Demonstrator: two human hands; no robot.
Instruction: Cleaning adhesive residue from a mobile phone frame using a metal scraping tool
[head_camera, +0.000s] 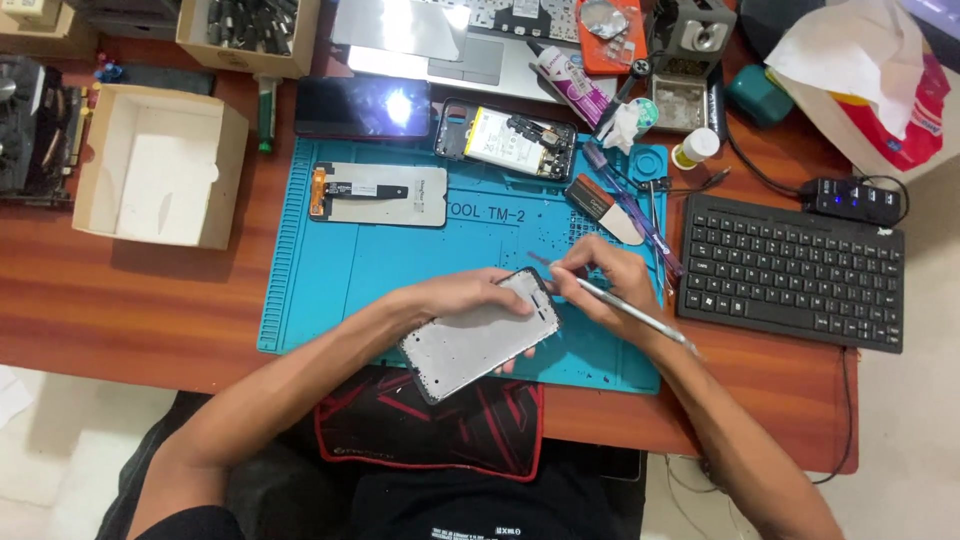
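1. Far out to the left of both hands, an open white cardboard box (160, 165) sits on the wooden desk (120, 300), well apart from the work.

2. Closer in, beyond the left hand, a detached phone screen panel (380, 193) lies flat on the blue repair mat (330, 280), and past it a dark phone (362, 107) lies face up.

3. The left hand (478, 295) is closed around the upper edge of a bare phone frame (478, 338), fingers curled over the top and thumb underneath. The frame is held just above the near edge of the mat, close to the person's body.

4. The frame's long axis runs on a slant, from its low end by the left forearm up to its high corner, which points toward the right hand. That raised corner is where the two hands meet.

5. Beyond that meeting point, an opened phone body (505, 138) with its battery showing lies on the mat's far side.

6. The right hand (605, 285) is pinched narrowly around a thin metal tool (630, 312). The tool slants across the hand, its tip touching or just beside the frame's upper right corner; exact contact is too small to tell. The right hand is nearer to that corner, while the left hand steadies.

7. Right of the right hand lies a black keyboard (790, 270), near but not touching.
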